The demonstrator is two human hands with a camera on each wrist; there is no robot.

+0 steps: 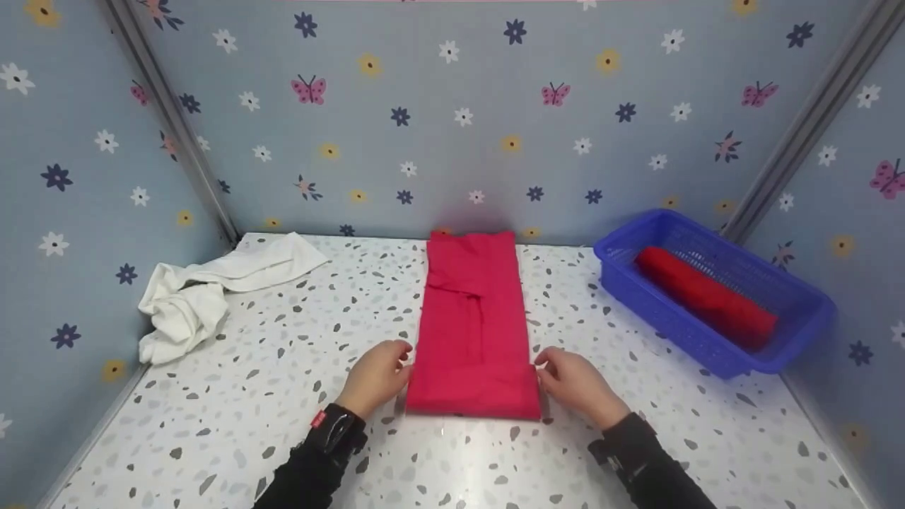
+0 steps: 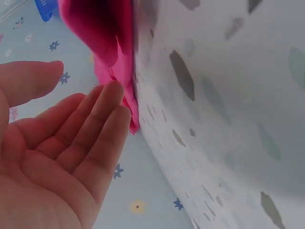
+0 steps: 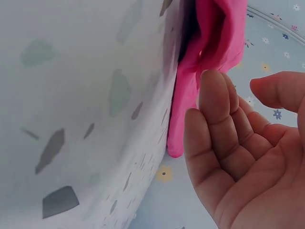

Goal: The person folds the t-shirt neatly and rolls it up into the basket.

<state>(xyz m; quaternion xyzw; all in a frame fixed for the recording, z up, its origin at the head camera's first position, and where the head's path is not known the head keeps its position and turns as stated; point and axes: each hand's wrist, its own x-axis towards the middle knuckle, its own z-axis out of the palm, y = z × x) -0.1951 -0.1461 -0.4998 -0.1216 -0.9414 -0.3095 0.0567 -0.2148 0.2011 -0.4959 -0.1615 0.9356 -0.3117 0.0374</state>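
Pink cloth (image 1: 495,332): likely light, limp
Left hand (image 1: 377,378), right hand (image 1: 576,382) beside it, each grip apart; best pinched at near corners.

A white tabletop (image 1: 283,367), speckled with irregular grey, brownish and pale green chips, carries everything; a soft sheen shows on its near middle. Down its centre lies a pinkish-red cloth (image 1: 495,325), folded into a long strip, its far end at the table's far edge and its near end doubled back in a flat-looking band. At the far left lies a crumpled white cloth (image 1: 184,318), bunched by the left edge, with a tail stretching right along the far side. A blue plastic basket (image 1: 650,314) stands slantwise at the far right.
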